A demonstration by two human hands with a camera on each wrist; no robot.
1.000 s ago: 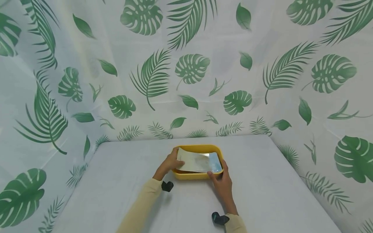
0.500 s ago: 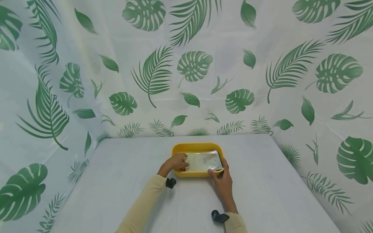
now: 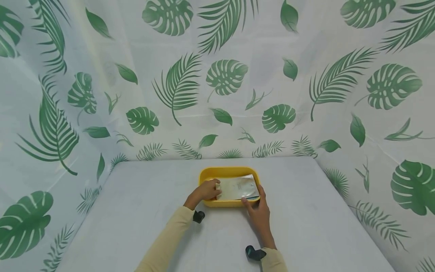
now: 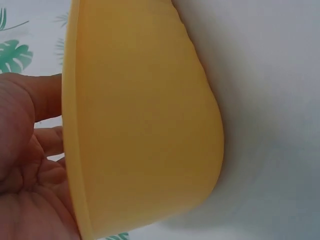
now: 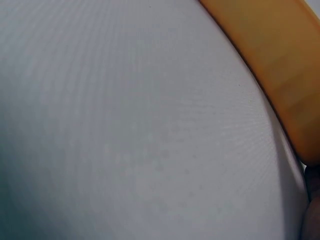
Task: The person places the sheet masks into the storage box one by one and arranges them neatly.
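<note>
A yellow plastic tub point(image 3: 231, 204) with rounded corners stands on the white table. Inside lies a flat packet point(image 3: 238, 188), cream to the left and silvery to the right. Along its lower right edge shows a sliver of something blue point(image 3: 253, 198). My left hand point(image 3: 205, 190) reaches over the tub's left rim and pinches the packet's left end. In the left wrist view, the tub's wall point(image 4: 145, 120) hides the fingertips. My right hand point(image 3: 261, 213) grips the front right corner, thumb at the front rim and fingers along the right side.
The white table point(image 3: 142, 211) extends on both sides of the tub. Behind it hangs a white cloth point(image 3: 251, 124) printed with green leaves. Both wrists carry small dark cameras below the hands.
My left hand has moved right and into the tub, bringing the packet's raised left end down inside. Most of the blue area at the right is now covered. My right hand keeps its grip.
</note>
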